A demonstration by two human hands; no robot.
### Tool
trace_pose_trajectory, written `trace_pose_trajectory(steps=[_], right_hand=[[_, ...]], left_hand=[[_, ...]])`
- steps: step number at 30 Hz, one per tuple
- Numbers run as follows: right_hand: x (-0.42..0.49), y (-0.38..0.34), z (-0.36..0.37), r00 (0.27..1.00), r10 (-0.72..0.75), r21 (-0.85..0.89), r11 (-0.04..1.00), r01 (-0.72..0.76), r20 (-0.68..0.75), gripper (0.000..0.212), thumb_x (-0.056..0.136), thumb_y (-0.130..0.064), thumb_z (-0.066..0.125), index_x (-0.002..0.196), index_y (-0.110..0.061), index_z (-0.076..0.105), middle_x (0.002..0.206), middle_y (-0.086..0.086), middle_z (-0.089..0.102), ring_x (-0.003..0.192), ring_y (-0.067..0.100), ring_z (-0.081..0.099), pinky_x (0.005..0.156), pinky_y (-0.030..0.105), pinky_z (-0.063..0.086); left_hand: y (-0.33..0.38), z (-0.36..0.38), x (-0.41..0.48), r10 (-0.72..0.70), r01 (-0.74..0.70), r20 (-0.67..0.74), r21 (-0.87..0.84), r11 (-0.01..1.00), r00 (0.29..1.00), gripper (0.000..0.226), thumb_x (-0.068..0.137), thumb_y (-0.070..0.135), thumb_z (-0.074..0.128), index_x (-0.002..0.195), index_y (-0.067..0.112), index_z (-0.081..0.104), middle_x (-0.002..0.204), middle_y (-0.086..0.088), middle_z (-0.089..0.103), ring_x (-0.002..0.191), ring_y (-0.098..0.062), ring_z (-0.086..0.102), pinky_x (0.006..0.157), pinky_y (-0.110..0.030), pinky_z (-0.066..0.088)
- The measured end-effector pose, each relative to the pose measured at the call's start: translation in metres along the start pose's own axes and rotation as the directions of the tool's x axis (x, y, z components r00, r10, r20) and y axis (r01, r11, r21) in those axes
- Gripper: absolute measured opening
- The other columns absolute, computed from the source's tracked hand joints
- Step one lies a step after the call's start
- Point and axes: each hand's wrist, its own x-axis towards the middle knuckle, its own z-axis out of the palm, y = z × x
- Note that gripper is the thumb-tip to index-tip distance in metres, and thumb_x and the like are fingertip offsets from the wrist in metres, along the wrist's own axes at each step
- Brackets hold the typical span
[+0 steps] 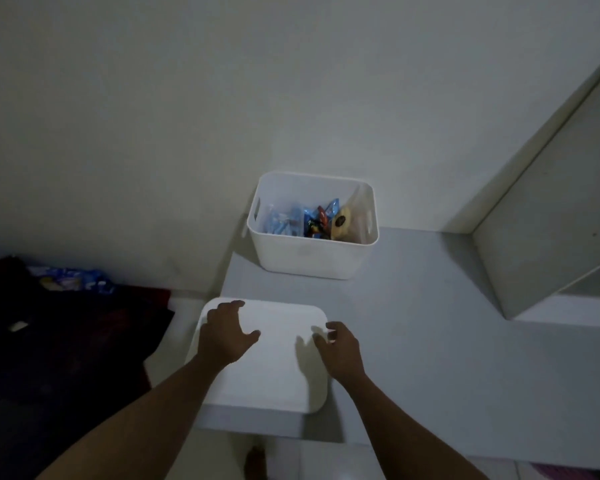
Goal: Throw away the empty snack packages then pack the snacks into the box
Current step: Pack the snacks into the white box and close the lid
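A white plastic box (312, 258) with side handles stands at the back of the grey table (413, 323), against the wall. Several snack packs (321, 220), blue, orange and yellow, lie inside it. A flat white lid (278, 368) lies on the table's near left corner. My left hand (224, 336) rests on the lid's left part with spread fingers reaching its far left corner. My right hand (340, 349) is at the lid's right edge, fingers curled over that edge.
A dark cloth (66, 341) covers the surface to the left, with blue snack wrappers (73, 280) on it near the wall. A white shelf unit (551, 237) rises at the right of the table. My foot (257, 462) shows on the tiled floor below.
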Motion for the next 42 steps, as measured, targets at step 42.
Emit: trace_pose_trajectory(steps=[42], right_hand=[[0.091, -0.1, -0.098, 0.798, -0.193, -0.077, 0.98, 0.182, -0.571, 0.061, 0.082, -0.045, 0.075, 0.135, -0.02, 0.058, 0.132, 0.01, 0.045, 0.131, 0.026, 0.036, 0.096, 0.037, 0.045]], left_hand=[[0.074, -0.092, 0.121, 0.229, -0.273, -0.169, -0.316, 0.909, 0.959, 0.108, 0.057, 0.041, 0.093, 0.148, 0.023, 0.038, 0.154, -0.012, 0.026, 0.142, -0.029, 0.027, 0.116, -0.043, 0.03]])
